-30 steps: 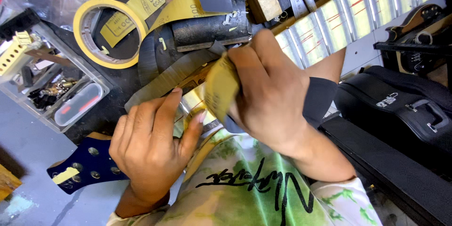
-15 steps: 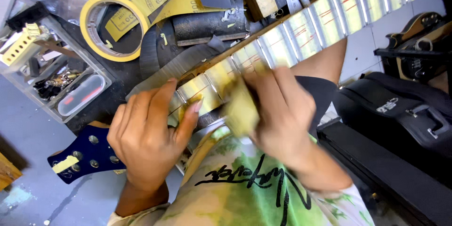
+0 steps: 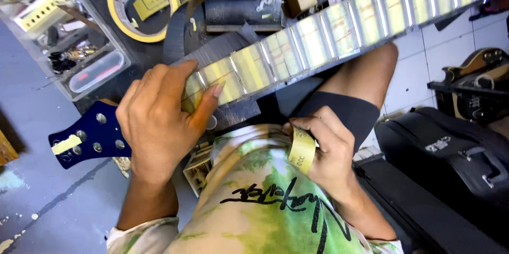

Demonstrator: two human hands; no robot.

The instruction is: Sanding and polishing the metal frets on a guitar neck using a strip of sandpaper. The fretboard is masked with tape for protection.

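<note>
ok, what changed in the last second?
The right hand came off the guitar neck and drew back to the lap, keeping hold of the yellow sandpaper strip. The left hand stays pressed on the neck near the blue headstock.

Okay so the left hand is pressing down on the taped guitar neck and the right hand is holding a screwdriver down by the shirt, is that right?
Not quite. In the head view the right hand holds a folded strip of yellow sandpaper, not a screwdriver, down by the shirt. The left hand does press on the taped guitar neck.
</note>
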